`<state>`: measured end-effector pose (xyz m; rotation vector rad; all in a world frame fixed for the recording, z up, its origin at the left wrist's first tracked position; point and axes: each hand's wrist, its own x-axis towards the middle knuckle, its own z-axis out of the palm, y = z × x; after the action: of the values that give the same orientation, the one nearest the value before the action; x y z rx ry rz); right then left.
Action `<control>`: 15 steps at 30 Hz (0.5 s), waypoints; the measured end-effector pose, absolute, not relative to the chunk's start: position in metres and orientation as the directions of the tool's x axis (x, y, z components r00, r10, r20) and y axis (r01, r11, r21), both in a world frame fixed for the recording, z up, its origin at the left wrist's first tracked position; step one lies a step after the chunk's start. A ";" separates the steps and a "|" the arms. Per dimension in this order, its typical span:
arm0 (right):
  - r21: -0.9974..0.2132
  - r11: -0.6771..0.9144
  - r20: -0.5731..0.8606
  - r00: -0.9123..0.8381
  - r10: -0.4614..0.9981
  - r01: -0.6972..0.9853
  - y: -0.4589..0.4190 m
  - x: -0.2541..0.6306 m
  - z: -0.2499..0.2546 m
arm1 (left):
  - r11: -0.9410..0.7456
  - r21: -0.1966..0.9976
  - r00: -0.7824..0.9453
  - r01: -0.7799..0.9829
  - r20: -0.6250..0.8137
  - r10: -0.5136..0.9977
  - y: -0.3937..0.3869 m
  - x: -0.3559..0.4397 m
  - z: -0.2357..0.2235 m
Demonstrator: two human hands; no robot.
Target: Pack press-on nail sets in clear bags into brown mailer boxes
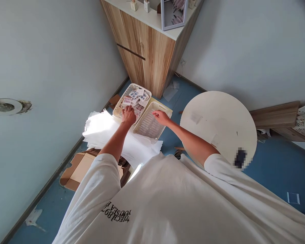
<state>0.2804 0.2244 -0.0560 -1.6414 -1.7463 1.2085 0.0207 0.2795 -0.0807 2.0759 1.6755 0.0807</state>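
Two cream plastic baskets sit side by side on a stack of white sheets (pixel 104 130). The left basket (pixel 125 93) holds several small printed packets (pixel 136 98). My left hand (pixel 128 115) rests at its near edge, fingers curled down among the packets; what it grips is too small to name. The right basket (pixel 165 110) holds clear items I cannot make out. My right hand (pixel 161 117) hovers over it, fingers bent in a pinch, its contents hidden.
A wooden cabinet (pixel 144 51) stands behind the baskets with a framed picture (pixel 174 13) on top. A round white table (pixel 218 125) is at my right. An open cardboard box (pixel 78 169) lies on the blue floor (pixel 277 169) by the left wall.
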 end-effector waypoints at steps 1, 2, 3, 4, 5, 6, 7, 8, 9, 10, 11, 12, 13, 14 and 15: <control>-0.828 -0.095 -0.235 -0.188 0.954 0.552 0.224 0.279 -0.056 | -0.141 0.385 0.249 0.912 -0.249 0.936 0.280 0.021 -0.081; -0.829 -0.097 -0.236 -0.187 0.954 0.551 0.224 0.279 -0.055 | -0.134 0.384 0.244 0.914 -0.255 0.936 0.281 0.021 -0.080; -0.828 -0.099 -0.237 -0.185 0.954 0.552 0.224 0.278 -0.055 | -0.127 0.385 0.239 0.914 -0.260 0.936 0.282 0.022 -0.080; -0.826 -0.102 -0.240 -0.182 0.953 0.554 0.224 0.278 -0.055 | -0.119 0.387 0.234 0.914 -0.264 0.936 0.282 0.022 -0.080; -0.824 -0.106 -0.244 -0.179 0.953 0.556 0.224 0.278 -0.055 | -0.113 0.390 0.229 0.914 -0.265 0.937 0.282 0.023 -0.079; -0.823 -0.110 -0.247 -0.176 0.953 0.557 0.224 0.278 -0.055 | -0.109 0.393 0.226 0.913 -0.264 0.938 0.282 0.023 -0.078; -0.823 -0.114 -0.249 -0.174 0.953 0.557 0.223 0.278 -0.055 | -0.113 0.398 0.229 0.910 -0.259 0.938 0.281 0.023 -0.076; -0.824 -0.115 -0.250 -0.173 0.953 0.555 0.223 0.278 -0.056 | -0.123 0.405 0.239 0.906 -0.251 0.938 0.281 0.023 -0.075; -0.825 -0.114 -0.249 -0.174 0.953 0.554 0.223 0.277 -0.056 | -0.137 0.412 0.251 0.901 -0.239 0.938 0.280 0.022 -0.073; -0.825 -0.112 -0.247 -0.175 0.953 0.554 0.224 0.276 -0.057 | -0.151 0.419 0.263 0.895 -0.224 0.938 0.279 0.021 -0.071; -0.824 -0.109 -0.245 -0.177 0.953 0.556 0.224 0.275 -0.057 | -0.163 0.429 0.272 0.889 -0.206 0.940 0.278 0.019 -0.069; -0.824 -0.105 -0.243 -0.179 0.953 0.557 0.224 0.273 -0.057 | -0.173 0.442 0.278 0.880 -0.185 0.943 0.277 0.017 -0.066; -0.824 -0.102 -0.241 -0.182 0.953 0.557 0.224 0.271 -0.058 | -0.178 0.458 0.279 0.871 -0.163 0.946 0.275 0.016 -0.064; -0.826 -0.100 -0.239 -0.184 0.954 0.554 0.225 0.269 -0.058 | -0.180 0.479 0.278 0.859 -0.142 0.950 0.274 0.014 -0.062; -0.829 -0.100 -0.237 -0.184 0.954 0.550 0.225 0.267 -0.058 | -0.182 0.503 0.278 0.845 -0.123 0.953 0.273 0.013 -0.059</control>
<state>0.2666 0.2248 -0.0577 -1.6411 -1.7350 1.2133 0.0133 0.2725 -0.0591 2.0769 1.6121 0.2993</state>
